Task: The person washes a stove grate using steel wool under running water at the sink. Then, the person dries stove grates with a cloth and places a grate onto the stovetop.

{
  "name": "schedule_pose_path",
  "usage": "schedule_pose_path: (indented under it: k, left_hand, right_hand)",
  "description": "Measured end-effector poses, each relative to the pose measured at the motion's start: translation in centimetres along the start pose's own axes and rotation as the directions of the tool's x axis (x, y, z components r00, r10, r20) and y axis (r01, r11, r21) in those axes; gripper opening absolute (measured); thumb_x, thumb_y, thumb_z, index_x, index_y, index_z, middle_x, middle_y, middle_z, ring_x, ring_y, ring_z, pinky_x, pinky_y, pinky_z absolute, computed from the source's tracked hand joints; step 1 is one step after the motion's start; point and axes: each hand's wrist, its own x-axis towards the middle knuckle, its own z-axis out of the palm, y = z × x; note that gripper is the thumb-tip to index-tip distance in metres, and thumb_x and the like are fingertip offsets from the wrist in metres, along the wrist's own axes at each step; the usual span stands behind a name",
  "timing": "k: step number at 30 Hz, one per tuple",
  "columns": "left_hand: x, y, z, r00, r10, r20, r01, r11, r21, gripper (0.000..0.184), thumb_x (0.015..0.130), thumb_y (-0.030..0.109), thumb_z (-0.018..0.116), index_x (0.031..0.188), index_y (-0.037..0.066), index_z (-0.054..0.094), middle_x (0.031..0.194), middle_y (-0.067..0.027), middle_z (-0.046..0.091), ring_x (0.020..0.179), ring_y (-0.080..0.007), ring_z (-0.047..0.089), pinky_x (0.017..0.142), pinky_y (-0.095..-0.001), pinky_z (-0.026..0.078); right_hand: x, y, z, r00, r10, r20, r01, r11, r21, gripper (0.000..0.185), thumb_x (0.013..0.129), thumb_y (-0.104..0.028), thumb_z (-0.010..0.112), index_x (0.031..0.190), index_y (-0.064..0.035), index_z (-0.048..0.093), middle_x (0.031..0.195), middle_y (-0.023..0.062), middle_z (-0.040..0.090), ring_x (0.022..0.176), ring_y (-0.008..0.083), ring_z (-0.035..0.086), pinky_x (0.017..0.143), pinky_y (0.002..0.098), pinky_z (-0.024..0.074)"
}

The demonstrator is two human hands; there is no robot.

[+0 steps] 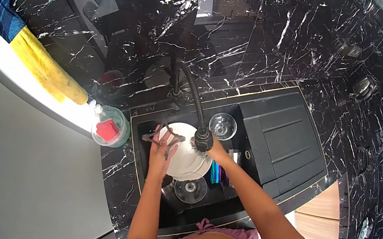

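White plates (184,164) lie in the black sink, below the dark faucet hose (195,89). My left hand (163,151) is at their left side with its fingers apart, and a dark, thin-armed object (170,139) lies across the fingers; whether the hand grips it is unclear. My right hand (215,151) is closed beside the black spray head (203,139), its fingers partly hidden behind it. One clear glass (223,126) stands behind the right hand. Another glass (190,189) is in front of the plates.
A clear tub (121,127) with a red sponge (107,130) stands left of the sink. Blue and purple items (216,172) lie right of the plates. The ribbed drainboard (283,135) is on the right. A yellow cloth (47,66) hangs at the left.
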Motion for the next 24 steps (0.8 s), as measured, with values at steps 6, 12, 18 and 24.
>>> schedule_pose_path:
  k: [6, 12, 18, 24]
  left_hand:
    - [-0.2, -5.2, 1.6, 0.992, 0.096, 0.079, -0.098, 0.995, 0.013, 0.059, 0.1, 0.035, 0.043, 0.148, 0.014, 0.018, 0.142, -0.0113, 0.044, 0.132, -0.025, 0.039, 0.109, -0.0356, 0.027]
    - [-1.9, -4.3, -0.3, 0.918, -0.298, 0.261, 0.355, 0.911, -0.209, 0.087, 0.087, 0.073, 0.026, 0.142, 0.007, 0.035, 0.141, -0.0114, 0.043, 0.127, -0.0301, 0.045, 0.105, -0.047, 0.034]
    - [-1.4, -2.7, -0.3, 0.835, -0.426, 0.349, 0.454, 0.891, 0.002, 0.082, 0.085, 0.075, 0.025, 0.132, 0.012, 0.046, 0.137, -0.0183, 0.046, 0.123, -0.0392, 0.048, 0.1, -0.046, 0.042]
    - [-1.0, -5.3, 1.2, 0.71, -0.473, 0.521, 0.673, 0.675, -0.304, 0.082, 0.077, 0.081, 0.032, 0.132, 0.022, 0.048, 0.141, -0.0237, 0.04, 0.128, -0.0492, 0.037, 0.1, -0.063, 0.034]
  right_hand:
    - [-1.5, -2.4, 2.2, 0.96, 0.273, 0.064, -0.268, 0.827, 0.494, 0.036, 0.084, -0.023, 0.069, 0.116, -0.0067, 0.061, 0.104, 0.0014, 0.064, 0.095, 0.0133, 0.058, 0.085, 0.0283, 0.0451]
    - [0.7, 0.6, -3.2, 0.948, 0.13, 0.291, -0.203, 0.95, 0.237, 0.041, 0.088, -0.017, 0.06, 0.126, -0.0017, 0.055, 0.114, 0.0074, 0.063, 0.101, 0.0135, 0.058, 0.091, 0.027, 0.0433]
    - [1.3, -2.8, -7.5, 0.853, 0.256, 0.454, -0.338, 0.935, 0.109, 0.061, 0.085, -0.026, 0.068, 0.133, 0.0036, 0.046, 0.12, 0.0115, 0.06, 0.111, 0.0181, 0.056, 0.097, 0.0284, 0.0412]
    - [0.5, -3.7, -7.9, 0.717, 0.352, 0.602, -0.385, 0.919, -0.079, 0.061, 0.083, -0.033, 0.071, 0.128, 0.0038, 0.051, 0.12, 0.0102, 0.059, 0.112, 0.0163, 0.054, 0.097, 0.0286, 0.0401]
